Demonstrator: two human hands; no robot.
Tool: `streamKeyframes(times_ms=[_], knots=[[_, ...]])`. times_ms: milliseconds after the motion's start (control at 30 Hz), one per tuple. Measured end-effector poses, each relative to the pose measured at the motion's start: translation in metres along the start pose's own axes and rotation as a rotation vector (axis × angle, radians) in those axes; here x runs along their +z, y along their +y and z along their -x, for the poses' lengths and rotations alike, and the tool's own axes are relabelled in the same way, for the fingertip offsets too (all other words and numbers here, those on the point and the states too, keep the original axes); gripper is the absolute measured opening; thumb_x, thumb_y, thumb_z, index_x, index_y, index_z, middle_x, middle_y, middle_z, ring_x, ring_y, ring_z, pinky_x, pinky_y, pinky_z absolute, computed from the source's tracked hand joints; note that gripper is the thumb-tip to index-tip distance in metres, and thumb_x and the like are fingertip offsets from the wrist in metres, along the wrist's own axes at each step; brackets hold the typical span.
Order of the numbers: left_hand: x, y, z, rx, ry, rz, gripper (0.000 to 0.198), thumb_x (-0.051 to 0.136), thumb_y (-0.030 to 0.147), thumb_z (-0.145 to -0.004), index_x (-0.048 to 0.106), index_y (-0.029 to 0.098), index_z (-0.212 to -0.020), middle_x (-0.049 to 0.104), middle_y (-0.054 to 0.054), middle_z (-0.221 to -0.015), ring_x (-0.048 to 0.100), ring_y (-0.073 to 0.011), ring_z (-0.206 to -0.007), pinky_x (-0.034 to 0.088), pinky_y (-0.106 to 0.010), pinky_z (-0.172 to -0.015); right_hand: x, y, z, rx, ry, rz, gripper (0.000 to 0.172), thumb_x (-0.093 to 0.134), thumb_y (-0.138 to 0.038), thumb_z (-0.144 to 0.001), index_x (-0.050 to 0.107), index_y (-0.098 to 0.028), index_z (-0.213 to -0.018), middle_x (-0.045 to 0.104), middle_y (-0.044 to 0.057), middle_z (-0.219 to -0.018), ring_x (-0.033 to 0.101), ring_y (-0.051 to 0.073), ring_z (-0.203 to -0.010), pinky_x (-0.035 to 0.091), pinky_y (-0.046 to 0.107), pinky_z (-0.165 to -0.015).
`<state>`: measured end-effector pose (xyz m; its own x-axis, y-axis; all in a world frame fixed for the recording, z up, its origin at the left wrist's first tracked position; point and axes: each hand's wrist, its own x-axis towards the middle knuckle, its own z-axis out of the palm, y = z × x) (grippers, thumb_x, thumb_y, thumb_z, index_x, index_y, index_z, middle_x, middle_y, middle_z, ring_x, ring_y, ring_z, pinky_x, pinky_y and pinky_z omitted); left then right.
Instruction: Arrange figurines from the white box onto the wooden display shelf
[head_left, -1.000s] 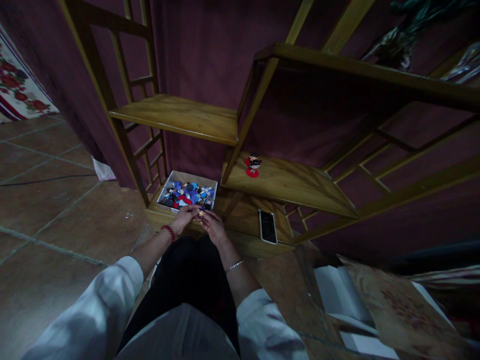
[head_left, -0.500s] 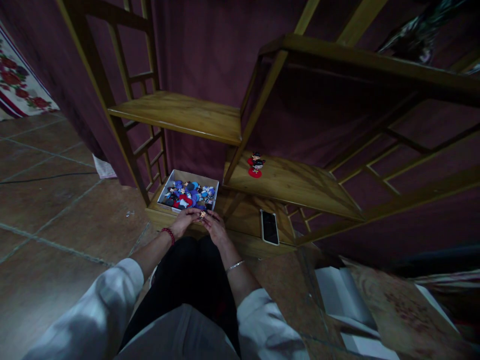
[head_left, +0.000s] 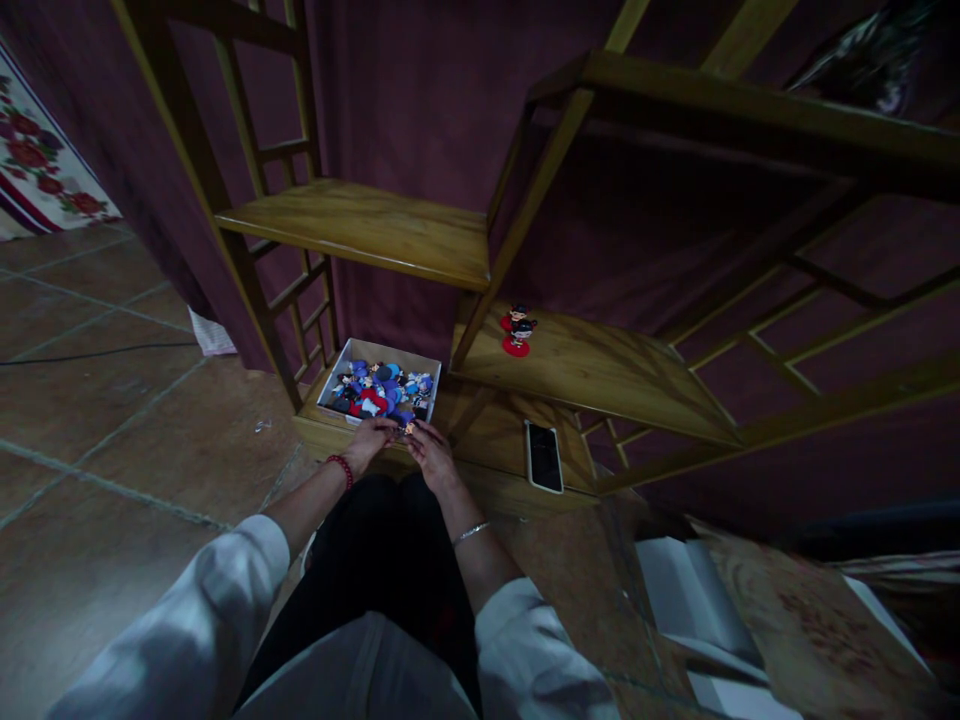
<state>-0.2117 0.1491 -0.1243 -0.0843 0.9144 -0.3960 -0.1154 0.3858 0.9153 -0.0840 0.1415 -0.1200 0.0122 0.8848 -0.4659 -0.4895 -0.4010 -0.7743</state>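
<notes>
Between my two hands is a small figurine (head_left: 409,428) with a pale face and dark hair, held just in front of the box. My left hand (head_left: 369,443) pinches it from the left, its fingers partly covering the lower part. My right hand (head_left: 433,452) has thumb and fingers closed on its other side. Just beyond my fingers, a white cardboard box (head_left: 322,402) holds a heap of small figurines in blue, purple, red and black. On the shelf to the right stand two figurines (head_left: 517,330) in red and black on round red bases.
A wooden shelf unit (head_left: 360,225) rises before me against a purple curtain (head_left: 420,100). A phone (head_left: 543,456) lies on the bottom board (head_left: 480,430), right of my hands. White cardboard (head_left: 694,595) rests on the tiled floor at the right.
The figurine has tilted slightly between my fingers, and its face sits a little farther right. My hands stay almost in place; the view has shifted slightly.
</notes>
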Motion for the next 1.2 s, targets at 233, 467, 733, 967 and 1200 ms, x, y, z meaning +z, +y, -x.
streamKeyframes(times_ms=[233, 467, 733, 967, 1200], knots=[[-0.014, -0.010, -0.026, 0.119, 0.169, -0.297, 0.024, 0.053, 0.005, -0.064, 0.064, 0.011, -0.085, 0.065, -0.003, -0.073, 0.058, -0.0103, -0.063, 0.046, -0.021, -0.062, 0.002, 0.001, -0.002, -0.010, 0.019, -0.006, 0.028, 0.073, -0.021, -0.055, 0.064, -0.018, -0.081, 0.066, -0.002, -0.062, 0.060, 0.008, -0.053, 0.045, 0.016, -0.051], [-0.027, -0.007, -0.043, 0.156, 0.142, -0.541, 0.037, 0.050, 0.003, -0.063, 0.064, 0.012, -0.096, 0.067, -0.004, -0.088, 0.060, -0.0128, -0.078, 0.046, -0.019, -0.068, 0.004, 0.000, -0.004, -0.002, 0.004, 0.015, 0.030, 0.074, -0.022, -0.053, 0.064, -0.018, -0.081, 0.067, -0.001, -0.064, 0.061, 0.009, -0.055, 0.045, 0.017, -0.051], [-0.027, 0.008, -0.047, 0.086, 0.018, -0.792, 0.039, 0.044, 0.010, -0.073, 0.060, 0.017, -0.108, 0.066, -0.003, -0.098, 0.061, -0.0092, -0.070, 0.045, -0.016, -0.063, 0.007, 0.000, -0.011, -0.033, -0.003, 0.032, 0.031, 0.074, -0.024, -0.053, 0.064, -0.017, -0.082, 0.066, -0.001, -0.066, 0.061, 0.008, -0.055, 0.045, 0.017, -0.051], [-0.029, 0.020, -0.047, 0.173, 0.042, -1.009, 0.037, 0.043, 0.014, -0.075, 0.063, 0.021, -0.104, 0.064, -0.005, -0.105, 0.059, -0.0167, -0.093, 0.042, -0.023, -0.081, 0.006, 0.002, -0.018, -0.031, 0.017, 0.020, 0.030, 0.074, -0.022, -0.054, 0.064, -0.017, -0.082, 0.067, 0.000, -0.067, 0.061, 0.009, -0.056, 0.046, 0.019, -0.052], [-0.031, 0.024, -0.051, 0.169, 0.062, -1.050, 0.038, 0.044, 0.016, -0.074, 0.061, 0.022, -0.107, 0.062, -0.005, -0.109, 0.058, -0.0178, -0.096, 0.041, -0.024, -0.081, 0.003, 0.003, -0.020, -0.039, 0.012, 0.019, 0.032, 0.074, -0.025, -0.053, 0.064, -0.017, -0.082, 0.067, 0.001, -0.068, 0.061, 0.010, -0.056, 0.047, 0.019, -0.053]])
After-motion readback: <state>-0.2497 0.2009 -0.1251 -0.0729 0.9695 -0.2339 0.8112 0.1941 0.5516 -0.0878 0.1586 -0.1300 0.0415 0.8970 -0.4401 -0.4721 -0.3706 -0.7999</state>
